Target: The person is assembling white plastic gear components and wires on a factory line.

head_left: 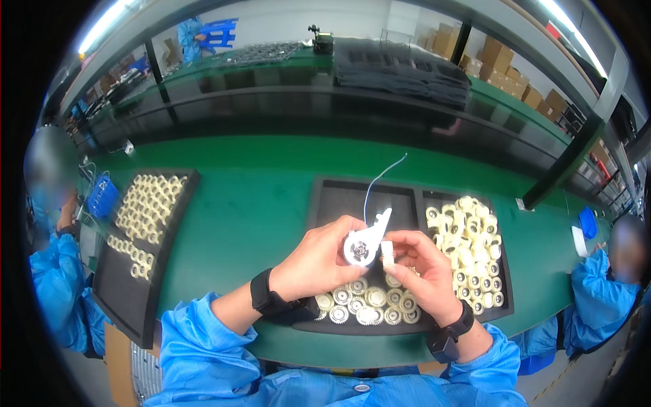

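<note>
Head view, sole camera. Left hand (315, 261): comes in from the lower left. Fingers closed around a white housing (359, 249), index side along its upper left edge, thumb along its lower edge. Remaining fingers lie behind the palm; their spread cannot be told. The housing has a round face with a dark, slotted centre turned toward the camera; its narrow arm points up and to the right. A thin blue wire (368, 197) rises from behind it and curves right.

Right hand (430, 275): thumb and index finger pinched on a small cream gear piece (387, 254), separated only by the piece's width. Other fingers curled, partly hidden. The piece is upright, just right of the housing; contact between the two cannot be told.

Both hands are above a black tray (315, 203) on the green table (237, 203). Below them, in the tray's lower part, lie loose cream gears (356, 305), teeth visible. The tray's right compartment carries a heap of cream cylindrical parts (468, 237).

Far left: second black tray (122, 298), cream rings (146, 210) set in rows. Black wristband on each wrist. One blue-sleeved person seated at each side.
</note>
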Action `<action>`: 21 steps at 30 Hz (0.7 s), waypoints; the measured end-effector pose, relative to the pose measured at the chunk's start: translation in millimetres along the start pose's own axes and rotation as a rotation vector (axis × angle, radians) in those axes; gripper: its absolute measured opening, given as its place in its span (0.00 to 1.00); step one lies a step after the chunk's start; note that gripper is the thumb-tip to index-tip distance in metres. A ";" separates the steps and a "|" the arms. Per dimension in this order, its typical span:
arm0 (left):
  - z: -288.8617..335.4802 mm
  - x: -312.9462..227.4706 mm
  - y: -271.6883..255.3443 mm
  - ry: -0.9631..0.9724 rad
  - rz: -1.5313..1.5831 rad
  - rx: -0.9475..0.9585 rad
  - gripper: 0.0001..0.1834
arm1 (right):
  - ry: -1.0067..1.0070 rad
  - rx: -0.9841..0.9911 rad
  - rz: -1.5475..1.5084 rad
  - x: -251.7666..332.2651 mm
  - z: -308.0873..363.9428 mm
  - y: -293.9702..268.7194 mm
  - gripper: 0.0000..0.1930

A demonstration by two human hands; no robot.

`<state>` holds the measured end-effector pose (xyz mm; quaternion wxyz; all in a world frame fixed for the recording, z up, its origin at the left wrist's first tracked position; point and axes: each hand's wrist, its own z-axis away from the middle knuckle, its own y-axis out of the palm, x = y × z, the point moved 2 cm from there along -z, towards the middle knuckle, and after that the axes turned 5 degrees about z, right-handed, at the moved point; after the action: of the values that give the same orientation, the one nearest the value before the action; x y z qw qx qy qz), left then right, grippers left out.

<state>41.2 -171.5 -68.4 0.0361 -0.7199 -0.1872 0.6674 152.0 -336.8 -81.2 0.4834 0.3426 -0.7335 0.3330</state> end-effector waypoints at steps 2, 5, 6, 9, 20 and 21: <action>4.4 -4.3 8.8 -0.026 0.016 0.023 0.27 | -0.014 0.048 0.070 2.8 2.6 -0.8 0.19; 11.7 -6.8 13.7 0.036 0.035 0.009 0.28 | 0.037 0.097 0.056 -1.5 5.5 0.1 0.18; 13.0 -6.6 14.1 0.030 0.043 0.001 0.28 | 0.044 0.108 0.057 -2.7 6.3 1.3 0.18; 15.4 -7.1 16.0 0.060 0.134 0.009 0.28 | 0.065 0.092 -0.102 -1.6 7.5 4.1 0.18; 15.5 -1.9 15.7 0.085 0.206 0.008 0.28 | -0.023 0.061 0.128 0.7 5.3 2.8 0.18; 16.7 -2.4 16.2 0.083 0.206 0.005 0.28 | -0.062 0.053 0.123 0.3 5.5 2.5 0.17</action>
<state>28.4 -190.5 -72.8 -0.0232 -0.7623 -0.1092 0.6376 147.2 -339.9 -83.0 0.4299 0.3195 -0.7587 0.3708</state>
